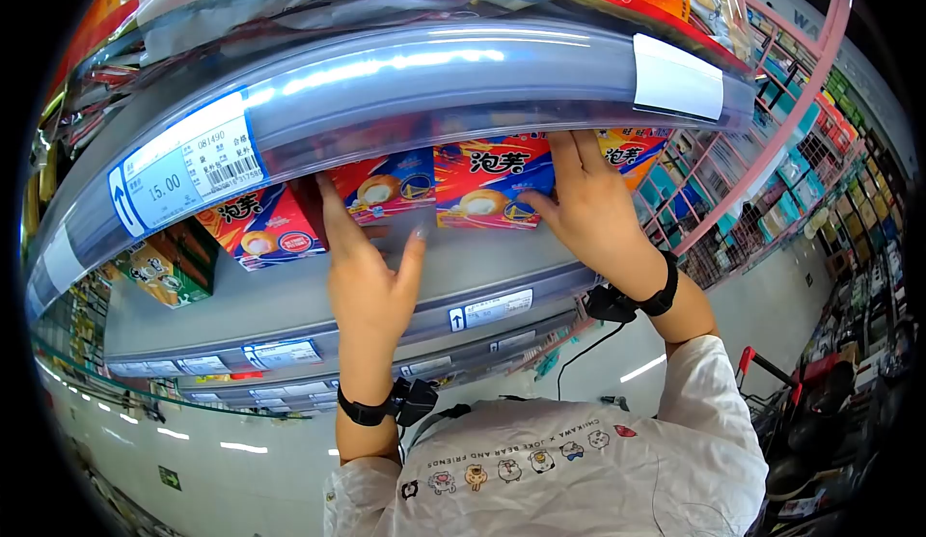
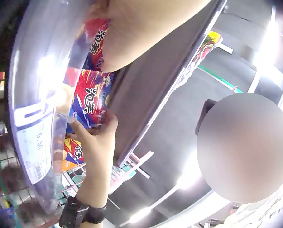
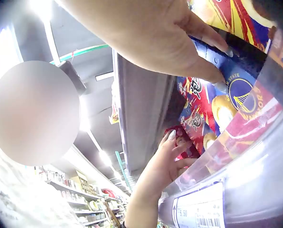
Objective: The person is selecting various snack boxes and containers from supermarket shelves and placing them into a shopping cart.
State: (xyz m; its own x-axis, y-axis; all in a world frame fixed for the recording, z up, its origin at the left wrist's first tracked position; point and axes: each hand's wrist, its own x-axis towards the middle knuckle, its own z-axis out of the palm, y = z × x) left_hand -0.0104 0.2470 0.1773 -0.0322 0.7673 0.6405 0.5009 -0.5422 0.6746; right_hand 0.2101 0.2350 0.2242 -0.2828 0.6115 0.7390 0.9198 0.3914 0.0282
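Red-and-blue cream puff boxes stand in a row on a grey shelf. In the head view my right hand point(image 1: 593, 204) grips the right end of one cream puff box point(image 1: 477, 185), thumb on its front and fingers along its side. The right wrist view shows these fingers on the box's blue end, beside a round logo point(image 3: 242, 93). My left hand point(image 1: 371, 281) reaches to the gap beside the leftmost red box point(image 1: 265, 228), fingers extended and thumb spread away. Another cream puff box point(image 1: 386, 188) stands behind it, between the two hands.
A clear plastic shelf lip point(image 1: 434, 83) with price tags curves above the boxes. A green box point(image 1: 169, 267) stands at the left, an orange-and-blue box point(image 1: 632, 151) at the right. A pink wire rack point(image 1: 762, 151) borders the shelf. Lower shelf edges point(image 1: 482, 310) carry more tags.
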